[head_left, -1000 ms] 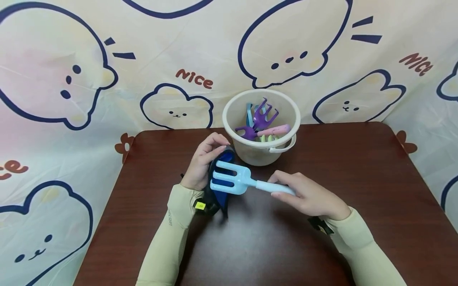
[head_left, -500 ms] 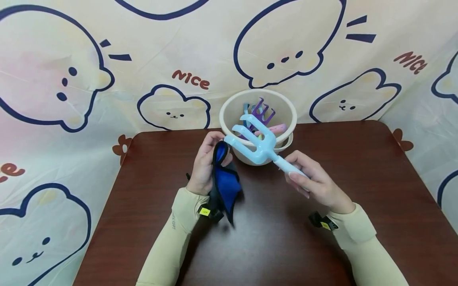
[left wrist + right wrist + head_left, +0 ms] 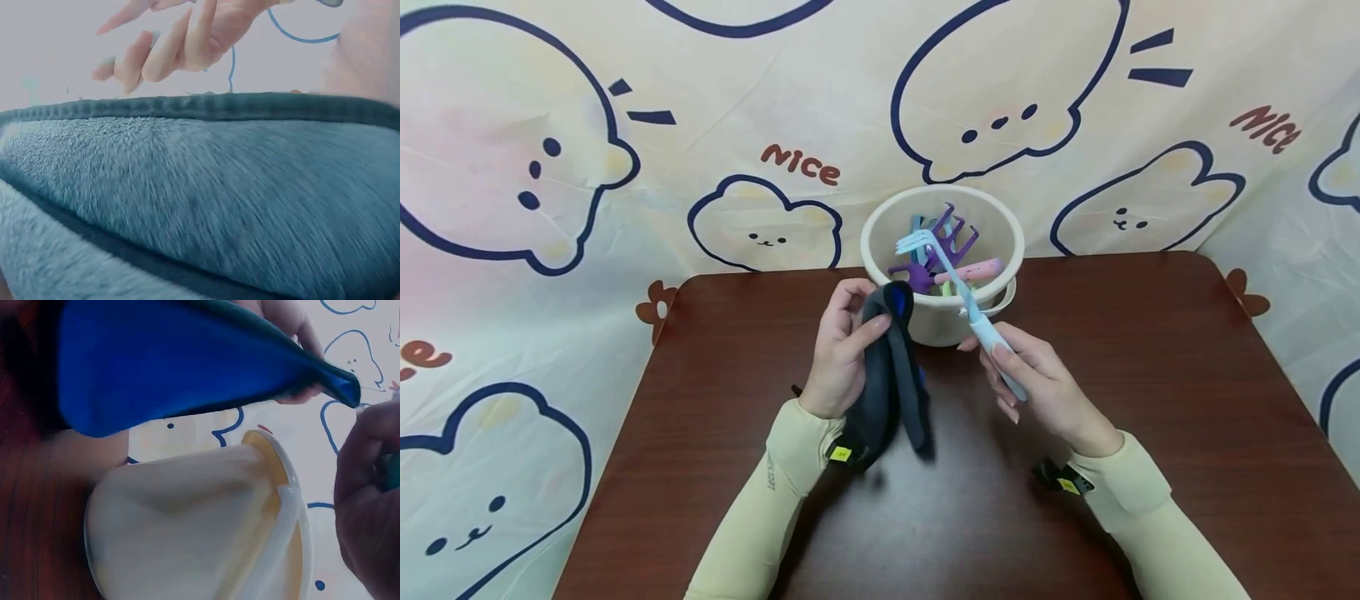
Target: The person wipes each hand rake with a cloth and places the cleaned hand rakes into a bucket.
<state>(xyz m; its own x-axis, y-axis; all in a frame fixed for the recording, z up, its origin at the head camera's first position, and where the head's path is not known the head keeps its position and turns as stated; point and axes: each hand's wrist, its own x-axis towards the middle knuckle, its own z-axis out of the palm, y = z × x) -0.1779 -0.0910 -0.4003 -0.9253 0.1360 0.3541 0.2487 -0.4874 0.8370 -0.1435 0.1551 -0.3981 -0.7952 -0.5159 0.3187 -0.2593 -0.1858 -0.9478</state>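
Observation:
My left hand (image 3: 838, 362) pinches a two-sided cloth (image 3: 880, 383) between thumb and fingers. Its plush side is dark grey with black edging, and its other side shows bright blue in the right wrist view (image 3: 175, 362). The cloth hangs folded down from the fingers. Plush pile fills most of the left wrist view. In my right hand (image 3: 1052, 387) is a light blue toy garden fork (image 3: 953, 275), gripped by its handle. Its tines are turned edge-on and overlap the bucket's opening in the head view. Cloth and fork are apart.
A cream bucket (image 3: 928, 325) with a side handle stands at the table's back edge, behind the hands. Inside lie a purple toy rake (image 3: 953, 240), a pink handle (image 3: 979, 271) and other toy tools. A patterned curtain (image 3: 760, 100) hangs behind the brown table (image 3: 1150, 350).
The fork has lifted off the cloth and turned from face-on to edge-on, tines upward. The left hand has moved slightly right and turned the cloth, so its dark side now faces the head camera.

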